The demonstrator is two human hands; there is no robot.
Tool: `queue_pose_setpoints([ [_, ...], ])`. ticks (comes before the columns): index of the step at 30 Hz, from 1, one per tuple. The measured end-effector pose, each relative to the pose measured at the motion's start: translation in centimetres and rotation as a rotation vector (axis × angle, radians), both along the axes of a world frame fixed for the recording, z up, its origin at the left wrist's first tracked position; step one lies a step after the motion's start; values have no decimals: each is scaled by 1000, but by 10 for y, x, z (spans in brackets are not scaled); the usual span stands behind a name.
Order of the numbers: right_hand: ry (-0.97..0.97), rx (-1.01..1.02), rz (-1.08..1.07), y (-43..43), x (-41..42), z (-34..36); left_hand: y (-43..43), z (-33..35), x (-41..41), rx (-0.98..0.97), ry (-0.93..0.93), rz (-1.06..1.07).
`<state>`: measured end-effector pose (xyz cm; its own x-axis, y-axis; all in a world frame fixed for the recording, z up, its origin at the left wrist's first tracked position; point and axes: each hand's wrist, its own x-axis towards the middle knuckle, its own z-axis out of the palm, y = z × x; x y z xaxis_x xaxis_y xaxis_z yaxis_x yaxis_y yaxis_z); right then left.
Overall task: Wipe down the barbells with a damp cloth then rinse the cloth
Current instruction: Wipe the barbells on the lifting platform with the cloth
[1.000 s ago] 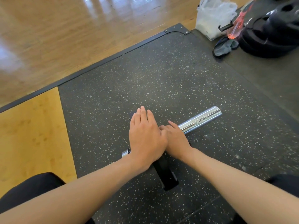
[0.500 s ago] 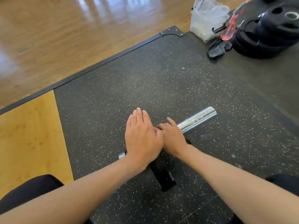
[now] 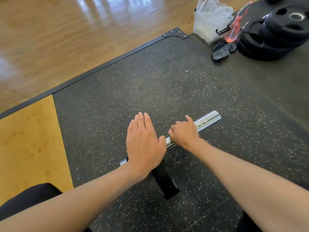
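Since a second ago the right hand (image 3: 184,133) has slid away from the left hand (image 3: 143,144) along the barbell (image 3: 207,120), baring chrome between them. The left hand lies flat, fingers straight, pressing on the bar. The right hand is curled over the sleeve (any cloth beneath is hidden). The bar lies mid-mat (image 3: 117,97) across a black block (image 3: 167,183). Wiping seems underway, with the sleeve's end and the rinsing left. Past the mat's far right corner sit a dark rag (image 3: 220,50), a plastic bag (image 3: 212,19) and weight plates (image 3: 275,30), well clear.
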<state>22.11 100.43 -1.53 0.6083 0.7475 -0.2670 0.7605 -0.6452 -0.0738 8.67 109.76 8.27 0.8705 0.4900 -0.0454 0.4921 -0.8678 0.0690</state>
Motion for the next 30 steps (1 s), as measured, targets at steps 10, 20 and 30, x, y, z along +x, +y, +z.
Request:
queue_pose_setpoints([
  [10, -103, 286, 378, -66, 1, -38, 0, -1, -1, 28, 47, -13],
  [20, -178, 226, 19, -14, -24, -23, 1, 0, 1, 17, 31, 3],
  [30, -169, 166, 218, -93, 42, -29, -1, 0, 1, 8, 22, -11],
])
